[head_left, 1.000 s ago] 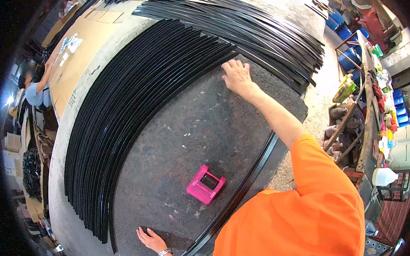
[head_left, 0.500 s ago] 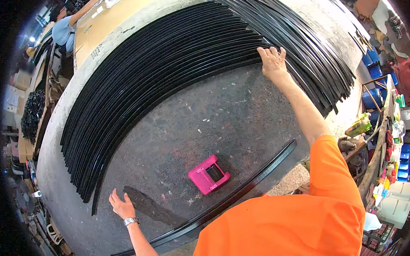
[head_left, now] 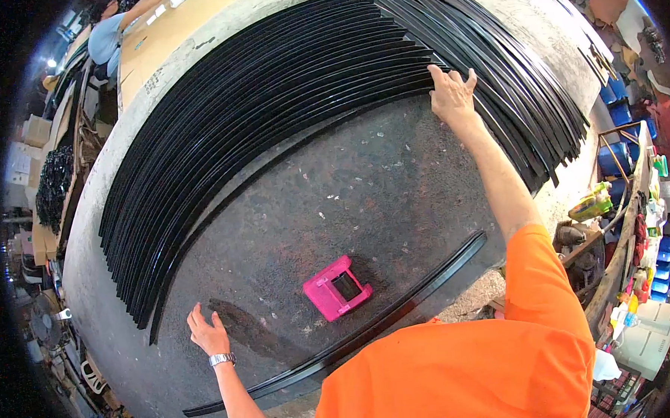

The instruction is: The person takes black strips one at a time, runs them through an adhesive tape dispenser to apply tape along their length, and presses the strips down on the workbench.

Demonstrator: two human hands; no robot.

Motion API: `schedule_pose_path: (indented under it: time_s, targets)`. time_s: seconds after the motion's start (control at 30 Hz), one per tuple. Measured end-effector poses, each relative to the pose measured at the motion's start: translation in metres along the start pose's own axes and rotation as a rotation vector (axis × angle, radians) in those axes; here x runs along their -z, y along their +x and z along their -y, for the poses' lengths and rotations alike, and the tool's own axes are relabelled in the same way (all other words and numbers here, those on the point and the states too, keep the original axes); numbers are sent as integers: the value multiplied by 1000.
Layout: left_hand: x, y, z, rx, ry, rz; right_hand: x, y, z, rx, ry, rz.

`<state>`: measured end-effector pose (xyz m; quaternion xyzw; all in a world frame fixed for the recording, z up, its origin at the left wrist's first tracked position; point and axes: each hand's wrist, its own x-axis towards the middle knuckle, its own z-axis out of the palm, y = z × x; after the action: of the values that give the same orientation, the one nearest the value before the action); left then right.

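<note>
My right hand [head_left: 452, 95] is at the right end of a row of long black strips [head_left: 262, 85]. Its fingers are bent at the end of the nearest strip [head_left: 273, 160], which bows away from the row in the middle; the exact grip is partly hidden. My left hand [head_left: 208, 332], with a metal watch on the wrist, hovers over the dark tabletop [head_left: 276, 234] near that strip's left end. Its fingers are apart and it holds nothing. A pink plastic holder [head_left: 330, 293] with a dark insert sits between my arms.
One separate black strip [head_left: 399, 311] lies along the near table edge. More black strips [head_left: 494, 75] are heaped at the upper right. A person in a blue shirt [head_left: 105, 43] is at a tan surface at the upper left. Shelving with blue bins [head_left: 621, 159] stands at the right.
The nearest strip has come away from the row along its middle, leaving a gap. My right hand has shifted slightly right, and my left hand slightly right toward me.
</note>
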<state>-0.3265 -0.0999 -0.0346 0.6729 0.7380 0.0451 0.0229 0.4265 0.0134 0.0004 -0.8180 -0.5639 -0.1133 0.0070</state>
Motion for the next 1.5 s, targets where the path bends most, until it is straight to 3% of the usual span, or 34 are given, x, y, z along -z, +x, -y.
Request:
schedule_pose_path:
  time_s: [0.3, 0.33, 0.4, 0.43, 0.5, 0.6, 0.8, 0.93, 1.0, 1.13, 1.23, 1.3, 1.33, 1.5]
  targets:
    - [-4, -24, -11, 57, -15, 12, 11, -6, 0, 23, -145, -31]
    - [-6, -26, -9, 19, 13, -25, 4, -9, -4, 63, -125, -129]
    - [3, -24, -22, -75, -22, -95, 22, -26, 8, 57, -44, -111]
    - [15, -24, -37, 32, -45, -32, 18, -34, 15, 43, -53, -142]
    - [13, -28, -33, -20, -22, -118, 32, -56, 37, 67, 7, 43]
    - [-6, -40, -17, 57, -71, -139, -12, -94, 37, 230, 70, 24]
    - [-8, -56, 18, 149, -180, -150, -43, -152, 51, 223, 60, -22]
    - [-4, -58, 77, 234, -212, -246, 1, -170, 67, 131, -49, 243]
    - [-2, -51, 117, 230, -113, -324, 12, -174, 72, 145, -26, 240]
    - [32, -25, 180, 232, 59, -368, 41, -183, 120, 262, 100, 73]
    - [39, 4, 230, 200, 150, -337, 73, -195, 202, 329, 193, 7]
    - [40, 25, 256, 204, 174, -312, 88, -199, 264, 357, 242, 48]
    - [39, 34, 268, 215, 182, -296, 87, -197, 289, 357, 195, 173]
    - [38, 72, 300, 152, 176, -169, 42, -192, 389, 316, 205, 186]
